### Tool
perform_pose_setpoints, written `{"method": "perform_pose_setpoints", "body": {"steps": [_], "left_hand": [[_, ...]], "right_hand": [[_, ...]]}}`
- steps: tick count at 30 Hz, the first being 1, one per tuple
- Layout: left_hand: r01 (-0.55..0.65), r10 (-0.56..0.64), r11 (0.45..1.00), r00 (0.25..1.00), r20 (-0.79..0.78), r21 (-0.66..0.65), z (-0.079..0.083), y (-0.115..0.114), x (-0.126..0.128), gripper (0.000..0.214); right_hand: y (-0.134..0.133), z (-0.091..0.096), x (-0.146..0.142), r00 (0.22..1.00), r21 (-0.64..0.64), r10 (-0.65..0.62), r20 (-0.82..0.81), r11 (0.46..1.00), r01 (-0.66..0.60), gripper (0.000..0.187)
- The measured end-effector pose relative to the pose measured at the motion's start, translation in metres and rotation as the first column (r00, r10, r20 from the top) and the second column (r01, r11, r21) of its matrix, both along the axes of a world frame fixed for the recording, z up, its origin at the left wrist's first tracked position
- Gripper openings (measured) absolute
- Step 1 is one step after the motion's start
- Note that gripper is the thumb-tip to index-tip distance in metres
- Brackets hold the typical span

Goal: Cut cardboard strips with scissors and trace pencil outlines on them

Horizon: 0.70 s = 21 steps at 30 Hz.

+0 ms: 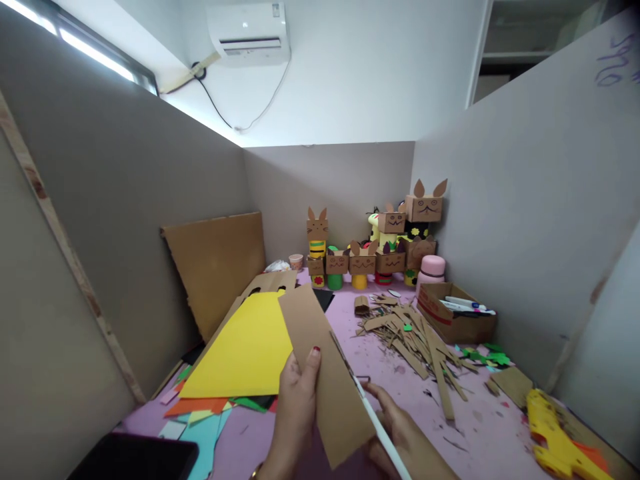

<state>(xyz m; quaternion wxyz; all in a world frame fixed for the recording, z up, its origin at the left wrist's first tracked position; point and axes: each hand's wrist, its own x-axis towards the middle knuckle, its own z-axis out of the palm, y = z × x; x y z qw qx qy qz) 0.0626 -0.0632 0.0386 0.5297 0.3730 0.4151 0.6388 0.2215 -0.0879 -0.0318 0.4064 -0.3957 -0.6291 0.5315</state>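
Note:
My left hand (296, 407) grips a long brown cardboard strip (325, 370) from its left edge, thumb on the front, and holds it up above the pink table (480, 427). Behind the strip's lower right edge, my right hand (410, 440) is closed around a thin white pen-like stick (380, 430) whose tip touches that edge. A yellow paper sheet (245, 353) lies on the table just left of the strip.
Cardboard scraps (415, 337) litter the middle. A cardboard box with markers (455, 313) sits at right, a yellow glue gun (555, 433) at the near right. Cardboard animal figures (375, 247) line the back wall. Coloured papers (205, 410) and a dark tablet (135, 457) lie near left.

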Motion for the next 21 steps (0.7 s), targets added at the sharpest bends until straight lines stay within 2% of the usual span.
{"method": "perform_pose_setpoints", "body": {"steps": [2, 3, 11, 14, 17, 21], "left_hand": [[0.043, -0.043, 0.999, 0.999, -0.006, 0.019, -0.001, -0.003, 0.004, 0.039], [0.062, -0.061, 0.998, 0.998, -0.007, 0.024, -0.002, -0.004, 0.005, 0.039], [0.062, -0.063, 0.998, 0.998, 0.023, 0.011, -0.002, -0.006, 0.013, 0.039], [0.05, -0.049, 0.999, 0.997, 0.059, -0.014, 0.001, -0.008, 0.013, 0.04], [0.072, -0.067, 0.997, 0.993, 0.098, -0.041, 0.003, -0.01, 0.012, 0.041], [0.058, -0.054, 0.998, 0.995, 0.088, -0.039, 0.004, -0.012, 0.012, 0.043]], "right_hand": [[0.002, -0.002, 0.003, 0.999, 0.005, -0.007, -0.054, 1.0, 0.007, 0.087], [0.002, 0.0, 0.003, 0.997, 0.013, -0.002, -0.078, 1.0, 0.003, 0.088], [-0.006, 0.036, 0.002, 0.979, 0.118, 0.12, -0.167, 0.988, -0.101, 0.044], [-0.007, 0.039, 0.002, 0.978, 0.131, 0.122, -0.169, 0.986, -0.101, 0.042], [-0.006, 0.039, 0.002, 0.974, 0.128, 0.136, -0.183, 0.985, -0.113, 0.048], [-0.006, 0.037, 0.003, 0.964, 0.152, 0.172, -0.205, 0.978, -0.142, 0.048]]}}
